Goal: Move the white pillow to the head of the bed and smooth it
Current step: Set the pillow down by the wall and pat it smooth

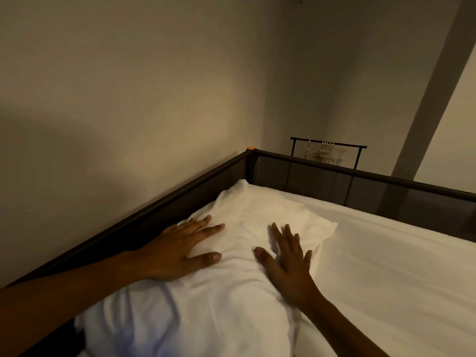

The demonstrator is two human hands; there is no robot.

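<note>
The white pillow (247, 220) lies on the white-sheeted mattress (386, 266), along the left rail of the bed, its far corner close to the bed's corner. My left hand (177, 249) rests flat on the pillow's left side, fingers spread. Flat on the pillow's right part lies my right hand (286, 264), fingers apart and slightly blurred. Neither hand grips anything. The pillow's near end bulges between my forearms.
A dark metal bed frame with mesh panels (334, 181) rims the mattress on the left and far sides. Plain walls stand right behind the rails. A black clothes rack with several hangers (327, 149) stands beyond the far rail.
</note>
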